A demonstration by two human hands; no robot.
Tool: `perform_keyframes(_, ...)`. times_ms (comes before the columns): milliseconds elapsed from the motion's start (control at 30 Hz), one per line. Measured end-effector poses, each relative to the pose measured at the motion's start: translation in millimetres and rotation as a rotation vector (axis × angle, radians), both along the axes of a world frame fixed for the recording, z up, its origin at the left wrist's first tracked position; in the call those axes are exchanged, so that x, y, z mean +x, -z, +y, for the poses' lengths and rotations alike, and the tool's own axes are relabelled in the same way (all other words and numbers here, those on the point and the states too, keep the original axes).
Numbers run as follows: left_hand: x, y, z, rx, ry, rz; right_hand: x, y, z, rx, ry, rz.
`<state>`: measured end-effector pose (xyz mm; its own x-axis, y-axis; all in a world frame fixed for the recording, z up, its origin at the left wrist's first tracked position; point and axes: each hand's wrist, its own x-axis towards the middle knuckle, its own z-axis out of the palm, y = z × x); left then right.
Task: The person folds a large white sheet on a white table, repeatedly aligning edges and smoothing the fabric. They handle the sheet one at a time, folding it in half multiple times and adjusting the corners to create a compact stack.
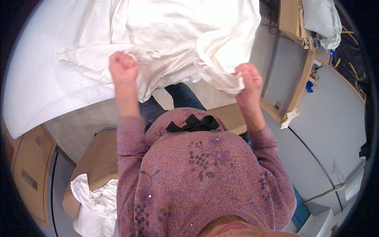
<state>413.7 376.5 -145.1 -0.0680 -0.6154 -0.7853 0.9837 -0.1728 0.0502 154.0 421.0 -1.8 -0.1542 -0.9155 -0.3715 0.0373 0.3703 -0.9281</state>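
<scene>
A large white cloth point(169, 23), like a sheet, spreads over the surface in front of me and hangs in folds toward my lap. My left hand point(124, 66) is closed in a fist on a bunched part of it. Farther right, my right hand point(250, 85) grips the cloth's edge between thumb and fingers, holding it raised. Between the hands the fabric sags in loose folds, with a rolled-over strip near the right hand. Both hands are slightly blurred.
On a brown padded seat point(89, 158) at the lower left lies a crumpled white cloth point(96, 203). A wooden cabinet point(33, 170) stands at the far left. To the right are a wood-edged panel point(298, 85), a cardboard box point(289, 17) and a white bag point(321, 17).
</scene>
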Motion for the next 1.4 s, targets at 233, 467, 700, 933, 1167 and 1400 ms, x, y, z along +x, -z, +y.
perform_keyframes(233, 28.8, -13.6, 18.8, 0.064, 0.084, -0.192, -38.5, -10.6, -20.9, -0.073, 0.16, 0.021)
perform_keyframes(467, 139.7, -31.2, 58.8, 0.106, 0.121, -0.56, -117.2, -26.1, -67.2, -0.122, 0.119, 0.36)
perform_keyframes(700, 369.8, -83.1, 148.3, 0.518, -0.103, -1.258, -320.2, -54.0, -137.5, -0.33, 0.46, 1.009)
perform_keyframes(933, 444.7, -139.9, 210.7, 0.455, -0.28, -1.261, -413.9, -110.5, -157.4, -0.415, 0.781, 1.019)
perform_keyframes(1167, 409.2, -108.3, 243.1, 0.445, -0.053, -0.913, -378.7, -57.5, -180.4, -0.256, 0.566, 1.388)
perform_keyframes(1400, 433.9, -92.6, 304.6, 0.542, -0.229, -0.785, -447.5, -54.4, -181.1, 0.11, 0.457, 2.071)
